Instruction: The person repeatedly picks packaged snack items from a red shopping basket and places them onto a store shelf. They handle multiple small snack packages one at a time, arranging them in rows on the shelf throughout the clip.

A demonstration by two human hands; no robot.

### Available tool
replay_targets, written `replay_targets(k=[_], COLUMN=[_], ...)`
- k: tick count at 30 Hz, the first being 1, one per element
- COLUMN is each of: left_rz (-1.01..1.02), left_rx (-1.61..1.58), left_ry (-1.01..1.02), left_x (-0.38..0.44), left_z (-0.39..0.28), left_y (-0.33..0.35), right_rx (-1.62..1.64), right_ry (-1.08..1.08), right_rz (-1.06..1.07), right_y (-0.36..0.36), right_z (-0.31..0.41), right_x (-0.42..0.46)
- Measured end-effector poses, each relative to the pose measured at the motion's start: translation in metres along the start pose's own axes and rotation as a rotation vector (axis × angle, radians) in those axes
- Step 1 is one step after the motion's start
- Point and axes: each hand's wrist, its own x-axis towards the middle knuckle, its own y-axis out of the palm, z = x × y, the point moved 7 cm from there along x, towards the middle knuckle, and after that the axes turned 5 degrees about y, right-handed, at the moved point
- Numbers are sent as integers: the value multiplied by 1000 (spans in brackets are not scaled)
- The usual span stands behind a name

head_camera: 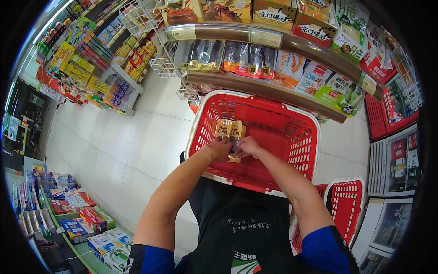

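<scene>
Inside a red plastic shopping basket (270, 133) with a white rim, several yellow-and-clear snack packets (230, 128) lie side by side near the left end. My left hand (220, 150) grips their lower left part, its fingers over the dark contents. From the right, my right hand (248, 147) pinches the lower right edge of the packets. My fingers hide part of the lower half of the packets. The rest of the basket floor shows bare red plastic.
Ahead stands a snack shelf (239, 82) with boxed and bagged goods and price labels. White wire racks (164, 66) hang at its left end. Another red basket (345, 205) is at right, beside glass-fronted cabinets (400, 164). A low shelf of boxes (92, 219) stands at lower left.
</scene>
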Motion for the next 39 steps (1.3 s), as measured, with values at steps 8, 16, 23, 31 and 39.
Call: replay_targets(k=[8,16,23,31,39], left_rz=[12,-38,-496,-1462,-1102], left_rx=[-76,17,-150,-117,43], left_ry=[-71,-30,5,24,-271], left_x=[-2,4,-78,-181,-143], left_z=[8,5,-3,47,77], left_y=[7,2,-107,-275,-300], right_rx=[-744,-629,-408,-839,-1601], right_ry=[-206,-324,-657,-1470,-982], right_rz=[-317,-360,-330,-825,-955], right_y=[18,-14,-13,39,54], right_z=[31,35,103,278,335], right_x=[-4,-11,-101,-252,-198])
